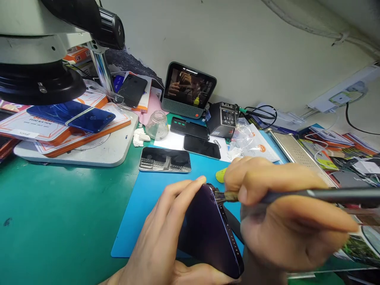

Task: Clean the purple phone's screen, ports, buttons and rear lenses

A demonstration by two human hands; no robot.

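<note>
My left hand is closed around a dark smartphone, its fingers along the far edge and thumb at the near end. The phone is tilted, with its glossy screen facing left and up and its holed bottom edge turned right. In my right hand is a brush with a dark handle, gripped between thumb and fingers. Its bristles touch the phone's edge near the far corner. A yellow-green object lies behind my right hand, partly hidden. The right hand is slightly blurred.
A blue mat covers part of the green bench. More phones lie beyond, beside a glass jar. A smart display and a black box device stand behind. A microscope overhangs the left, above stacked boxes.
</note>
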